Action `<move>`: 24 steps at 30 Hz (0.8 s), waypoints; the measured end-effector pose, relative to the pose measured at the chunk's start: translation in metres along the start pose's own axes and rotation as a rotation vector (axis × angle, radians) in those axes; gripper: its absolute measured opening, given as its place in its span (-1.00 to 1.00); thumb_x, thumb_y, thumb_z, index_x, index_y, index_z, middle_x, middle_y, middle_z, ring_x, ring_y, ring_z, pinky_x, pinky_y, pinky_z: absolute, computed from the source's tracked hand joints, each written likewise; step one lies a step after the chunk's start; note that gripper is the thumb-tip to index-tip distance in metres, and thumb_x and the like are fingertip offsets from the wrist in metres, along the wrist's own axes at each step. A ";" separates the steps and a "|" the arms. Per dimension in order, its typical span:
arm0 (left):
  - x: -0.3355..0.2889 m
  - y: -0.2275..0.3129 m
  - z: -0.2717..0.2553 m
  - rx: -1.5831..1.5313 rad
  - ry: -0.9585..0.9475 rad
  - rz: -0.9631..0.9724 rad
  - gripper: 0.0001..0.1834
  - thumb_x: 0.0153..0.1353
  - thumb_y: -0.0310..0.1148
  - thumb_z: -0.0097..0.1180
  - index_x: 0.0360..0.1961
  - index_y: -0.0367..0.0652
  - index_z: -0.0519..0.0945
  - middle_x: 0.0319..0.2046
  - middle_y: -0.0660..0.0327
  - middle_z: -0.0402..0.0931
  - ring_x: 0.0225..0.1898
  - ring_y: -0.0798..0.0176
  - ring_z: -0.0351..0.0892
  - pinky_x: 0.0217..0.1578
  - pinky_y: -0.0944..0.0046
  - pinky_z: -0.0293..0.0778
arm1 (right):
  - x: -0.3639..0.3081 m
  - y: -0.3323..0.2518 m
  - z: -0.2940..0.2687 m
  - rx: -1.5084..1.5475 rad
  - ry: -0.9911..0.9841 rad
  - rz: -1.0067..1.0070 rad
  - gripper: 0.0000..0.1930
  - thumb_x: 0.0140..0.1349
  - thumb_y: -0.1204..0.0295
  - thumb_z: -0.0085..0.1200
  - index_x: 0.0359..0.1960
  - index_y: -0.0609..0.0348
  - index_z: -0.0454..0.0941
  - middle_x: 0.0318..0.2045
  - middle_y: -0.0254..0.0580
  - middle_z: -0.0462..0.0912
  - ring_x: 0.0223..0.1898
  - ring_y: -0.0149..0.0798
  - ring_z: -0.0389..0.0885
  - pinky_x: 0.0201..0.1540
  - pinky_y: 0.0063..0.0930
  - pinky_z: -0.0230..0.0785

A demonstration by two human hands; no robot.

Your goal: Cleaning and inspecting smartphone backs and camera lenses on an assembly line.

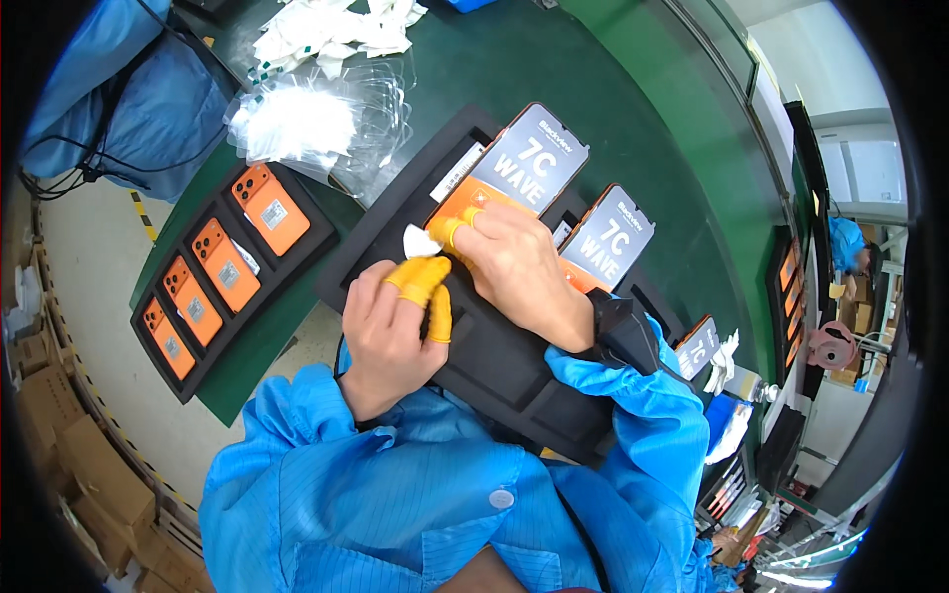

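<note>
My left hand (395, 331) is closed, with yellow finger cots on its fingertips. A small white slip (421, 241) sticks out beyond those fingertips and seems pinched in them. Close beside it, my right hand (519, 267), also in yellow finger cots, has its fingers curled at the lower corner of a phone (534, 158) with a grey and orange printed front film. What its fingertips grip, if anything, is hidden. This phone lies in a black foam tray (381, 222). A second phone (618, 237) with the same film lies to the right, partly behind my right wrist.
At left stands another black tray (316, 232) with several orange phones (225, 267), backs up. Clear plastic films (306, 119) and crumpled white slips (331, 30) are heaped on the green table (474, 59) at the far left. One more phone (697, 346) lies right of my forearm.
</note>
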State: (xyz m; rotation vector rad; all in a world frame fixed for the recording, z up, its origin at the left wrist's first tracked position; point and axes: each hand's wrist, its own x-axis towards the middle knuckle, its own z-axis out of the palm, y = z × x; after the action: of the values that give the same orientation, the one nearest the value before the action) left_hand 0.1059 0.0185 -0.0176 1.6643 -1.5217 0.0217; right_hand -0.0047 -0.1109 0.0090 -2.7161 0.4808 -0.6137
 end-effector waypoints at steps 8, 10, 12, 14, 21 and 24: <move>0.003 0.006 -0.005 0.064 -0.086 -0.060 -0.54 0.04 -0.63 0.05 0.05 -0.32 0.40 -0.07 -0.07 0.45 -0.07 -0.12 0.41 -0.06 0.07 0.31 | -0.018 -0.001 -0.014 -0.040 -0.076 -0.083 -0.86 -0.03 0.45 0.07 -0.38 0.13 0.53 -0.56 -0.29 0.43 -0.40 -0.24 0.49 -0.40 -0.37 0.38; 0.005 0.005 -0.006 0.097 -0.088 -0.025 -0.57 0.02 -0.59 0.09 -0.01 -0.39 0.42 -0.17 -0.06 0.48 -0.08 -0.11 0.42 -0.11 0.05 0.31 | -0.020 -0.004 -0.016 -0.046 -0.071 -0.079 -0.85 -0.03 0.46 0.07 -0.36 0.13 0.53 -0.56 -0.29 0.42 -0.40 -0.25 0.48 -0.40 -0.40 0.38; 0.005 0.004 -0.005 0.128 -0.090 0.013 -0.59 0.00 -0.56 0.12 -0.07 -0.46 0.44 -0.26 -0.05 0.50 -0.08 -0.11 0.43 -0.15 0.02 0.31 | -0.025 -0.006 -0.016 -0.042 -0.062 -0.075 -0.84 -0.03 0.46 0.07 -0.35 0.13 0.53 -0.56 -0.28 0.42 -0.41 -0.25 0.48 -0.40 -0.40 0.37; 0.002 0.002 -0.002 0.110 -0.053 -0.008 -0.53 0.03 -0.60 0.06 0.04 -0.31 0.42 -0.15 -0.03 0.48 -0.14 -0.09 0.44 -0.11 0.11 0.29 | -0.032 -0.007 -0.016 -0.040 -0.052 -0.068 -0.83 -0.03 0.47 0.08 -0.34 0.13 0.53 -0.56 -0.28 0.42 -0.41 -0.25 0.48 -0.40 -0.41 0.37; 0.000 0.000 -0.004 0.072 0.043 -0.002 -0.67 -0.02 -0.61 0.16 -0.15 -0.26 0.57 -0.26 0.05 0.54 -0.30 -0.01 0.48 -0.27 0.18 0.36 | -0.072 -0.027 -0.063 0.043 0.091 0.007 -0.72 -0.14 0.50 0.23 -0.30 0.16 0.56 -0.55 -0.23 0.44 -0.43 -0.17 0.47 -0.40 -0.34 0.35; 0.003 -0.001 0.000 0.024 0.034 0.000 -0.67 -0.02 -0.62 0.17 -0.15 -0.27 0.56 -0.27 0.06 0.56 -0.30 -0.01 0.49 -0.26 0.17 0.37 | -0.100 -0.044 -0.100 0.100 0.191 0.242 -0.69 -0.17 0.56 0.30 -0.28 0.20 0.59 -0.46 -0.19 0.54 -0.43 -0.13 0.49 -0.38 -0.35 0.37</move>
State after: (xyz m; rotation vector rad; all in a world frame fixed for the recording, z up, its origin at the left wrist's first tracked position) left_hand 0.1076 0.0160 -0.0172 1.6746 -1.5017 0.0680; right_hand -0.1246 -0.0554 0.0757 -2.4667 0.7897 -0.8096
